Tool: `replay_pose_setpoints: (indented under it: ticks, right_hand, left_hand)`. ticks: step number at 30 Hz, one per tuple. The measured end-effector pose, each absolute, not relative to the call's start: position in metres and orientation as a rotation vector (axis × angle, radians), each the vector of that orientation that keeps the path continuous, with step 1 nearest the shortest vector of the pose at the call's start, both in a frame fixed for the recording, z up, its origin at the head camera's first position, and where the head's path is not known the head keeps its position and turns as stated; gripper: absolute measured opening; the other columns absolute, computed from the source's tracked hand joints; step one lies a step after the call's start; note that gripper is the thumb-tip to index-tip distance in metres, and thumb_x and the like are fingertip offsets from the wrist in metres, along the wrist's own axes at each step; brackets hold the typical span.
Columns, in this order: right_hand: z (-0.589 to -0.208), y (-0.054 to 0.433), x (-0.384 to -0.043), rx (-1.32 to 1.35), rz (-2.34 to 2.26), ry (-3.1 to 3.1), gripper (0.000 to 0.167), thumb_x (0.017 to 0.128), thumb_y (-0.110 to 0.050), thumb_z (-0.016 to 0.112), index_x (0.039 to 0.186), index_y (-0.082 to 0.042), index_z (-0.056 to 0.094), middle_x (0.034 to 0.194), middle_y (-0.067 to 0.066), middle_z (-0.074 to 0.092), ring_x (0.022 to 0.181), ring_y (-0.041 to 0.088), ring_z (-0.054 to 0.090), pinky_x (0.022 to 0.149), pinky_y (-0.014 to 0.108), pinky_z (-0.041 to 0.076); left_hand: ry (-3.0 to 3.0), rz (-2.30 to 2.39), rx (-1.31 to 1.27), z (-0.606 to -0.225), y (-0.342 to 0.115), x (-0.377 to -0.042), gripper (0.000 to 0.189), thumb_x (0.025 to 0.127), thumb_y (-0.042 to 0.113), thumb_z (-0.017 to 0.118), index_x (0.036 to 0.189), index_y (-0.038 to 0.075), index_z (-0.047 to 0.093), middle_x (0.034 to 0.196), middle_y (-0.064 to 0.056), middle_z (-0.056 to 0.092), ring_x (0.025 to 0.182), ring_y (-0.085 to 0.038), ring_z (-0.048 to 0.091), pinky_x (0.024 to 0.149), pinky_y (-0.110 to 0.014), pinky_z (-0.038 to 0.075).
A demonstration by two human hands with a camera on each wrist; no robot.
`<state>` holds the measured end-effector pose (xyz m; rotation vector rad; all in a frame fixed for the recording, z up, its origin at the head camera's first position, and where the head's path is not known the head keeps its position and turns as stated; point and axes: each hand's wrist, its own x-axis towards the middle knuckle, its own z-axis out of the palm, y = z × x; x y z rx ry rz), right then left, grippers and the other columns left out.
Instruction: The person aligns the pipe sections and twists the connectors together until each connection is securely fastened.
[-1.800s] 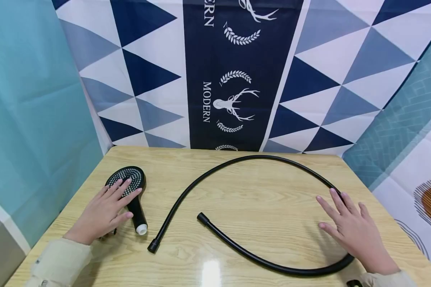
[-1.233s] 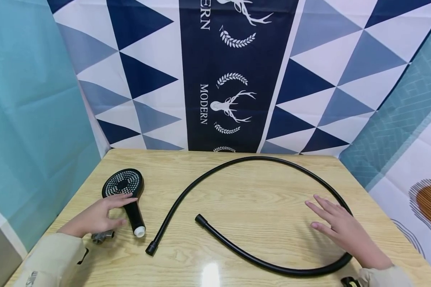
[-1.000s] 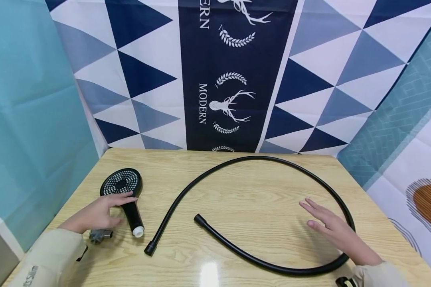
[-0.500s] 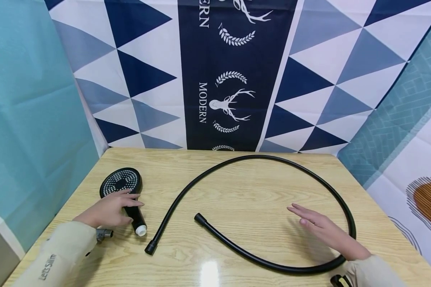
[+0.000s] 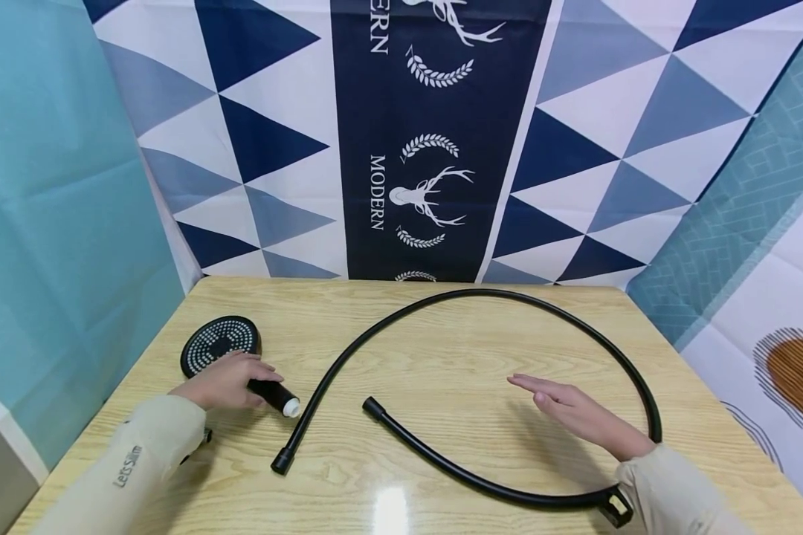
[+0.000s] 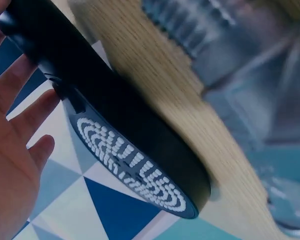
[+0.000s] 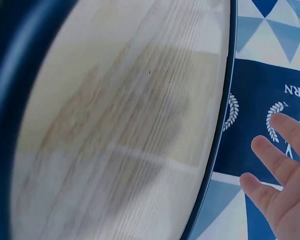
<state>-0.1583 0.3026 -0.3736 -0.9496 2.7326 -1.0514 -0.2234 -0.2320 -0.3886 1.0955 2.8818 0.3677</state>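
A black shower head [image 5: 219, 345] with a round, pale-dotted face lies at the left of the table. My left hand [image 5: 227, 380] grips its black handle, whose white threaded end [image 5: 291, 407] points right. In the left wrist view the fingers [image 6: 27, 117] lie along the handle of the shower head [image 6: 135, 130]. A long black shower hose [image 5: 482, 292] curves across the table's middle. Over the right part of its loop my right hand [image 5: 575, 409] hovers with straight fingers, holding nothing; in the right wrist view the fingers [image 7: 272, 160] are spread apart.
A grey metal fitting [image 6: 260, 75] with threads sits close to the left wrist; my sleeve mostly hides it in the head view. The wooden table [image 5: 442, 357] ends at a patterned cloth [image 5: 281, 134] behind. Teal cloth [image 5: 60, 208] hangs at the left.
My left hand has gone from lying over the shower head to gripping its handle, and the handle end has swung right. My right hand has moved left, off the hose's right side.
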Motion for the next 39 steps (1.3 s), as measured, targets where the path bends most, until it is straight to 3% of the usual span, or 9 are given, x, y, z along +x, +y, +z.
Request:
replay_pose_setpoints:
  ticks: [7,12,19,21,23,26,28,34,39]
  right_hand:
    - [-0.366,0.294,-0.158,-0.888,-1.047,2.660,0.041,0.106,-0.016,0.032,0.141,0.003,0.043,0.141,0.026,0.042,0.131,0.009,0.034,0.101,0.018,0.032]
    - [-0.362,0.289,-0.159,-0.892,-1.013,2.654,0.041,0.106,-0.017,0.030,0.141,0.001,0.044,0.142,0.023,0.043,0.133,0.021,0.036,0.103,0.021,0.032]
    - [-0.361,0.287,-0.156,-0.903,-0.988,2.684,0.042,0.107,-0.020,0.030,0.140,0.001,0.046,0.140,0.022,0.046,0.132,0.017,0.037,0.102,0.024,0.035]
    - [-0.360,0.287,-0.155,-0.910,-0.982,2.702,0.042,0.107,-0.019,0.030,0.138,0.002,0.047,0.139,0.023,0.047,0.131,0.024,0.040,0.102,0.029,0.036]
    - [-0.359,0.287,-0.155,-0.929,-0.971,2.729,0.041,0.106,-0.018,0.030,0.137,0.003,0.048,0.138,0.025,0.047,0.130,0.036,0.040,0.103,0.042,0.036]
    - [-0.357,0.285,-0.156,-0.955,-0.987,2.756,0.040,0.106,-0.016,0.030,0.135,0.005,0.049,0.137,0.029,0.046,0.126,0.053,0.036,0.099,0.064,0.029]
    - [-0.356,0.283,-0.157,-0.957,-1.014,2.755,0.040,0.106,-0.016,0.030,0.134,0.005,0.050,0.137,0.032,0.044,0.126,0.057,0.032,0.095,0.072,0.023]
    - [-0.358,0.277,-0.159,-0.949,-1.051,2.727,0.043,0.107,-0.020,0.028,0.135,0.005,0.049,0.138,0.033,0.041,0.128,0.059,0.027,0.094,0.075,0.020]
    - [-0.360,0.271,-0.159,-0.961,-1.048,2.729,0.041,0.106,-0.016,0.028,0.134,0.007,0.049,0.137,0.033,0.043,0.128,0.058,0.028,0.095,0.074,0.021]
  left_hand:
    - [2.830,0.465,1.102,-0.389,-0.223,-0.237,0.037,0.078,0.023,0.079,0.110,0.006,0.072,0.103,-0.006,0.071,0.095,-0.023,0.065,0.082,-0.044,0.050]
    - [2.779,0.499,0.970,-0.390,-0.214,-0.241,0.040,0.082,0.028,0.076,0.113,0.004,0.070,0.108,-0.010,0.069,0.097,-0.024,0.064,0.082,-0.043,0.050]
    - [2.761,0.560,0.882,-0.392,-0.201,-0.247,0.041,0.085,0.029,0.073,0.116,0.003,0.067,0.114,-0.013,0.066,0.103,-0.028,0.061,0.085,-0.045,0.048]
    - [2.765,0.563,0.911,-0.394,-0.198,-0.250,0.040,0.088,0.027,0.070,0.117,0.000,0.066,0.114,-0.016,0.065,0.104,-0.031,0.061,0.086,-0.046,0.048]
    - [2.773,0.551,0.933,-0.397,-0.196,-0.252,0.040,0.091,0.025,0.066,0.120,-0.002,0.063,0.116,-0.018,0.064,0.107,-0.034,0.060,0.089,-0.048,0.047]
    - [2.800,0.527,0.927,-0.401,-0.194,-0.257,0.041,0.094,0.024,0.062,0.124,-0.003,0.059,0.117,-0.020,0.063,0.108,-0.036,0.059,0.090,-0.050,0.046]
    - [2.821,0.498,0.899,-0.403,-0.193,-0.260,0.043,0.094,0.025,0.062,0.126,-0.003,0.057,0.117,-0.019,0.063,0.106,-0.036,0.060,0.089,-0.050,0.046]
    - [2.862,0.409,0.872,-0.411,-0.193,-0.267,0.044,0.094,0.028,0.062,0.127,0.001,0.055,0.111,-0.016,0.064,0.097,-0.032,0.062,0.081,-0.049,0.048]
    - [2.881,0.379,0.887,-0.415,-0.196,-0.270,0.046,0.094,0.031,0.061,0.131,0.004,0.053,0.113,-0.018,0.063,0.100,-0.034,0.061,0.082,-0.053,0.045]
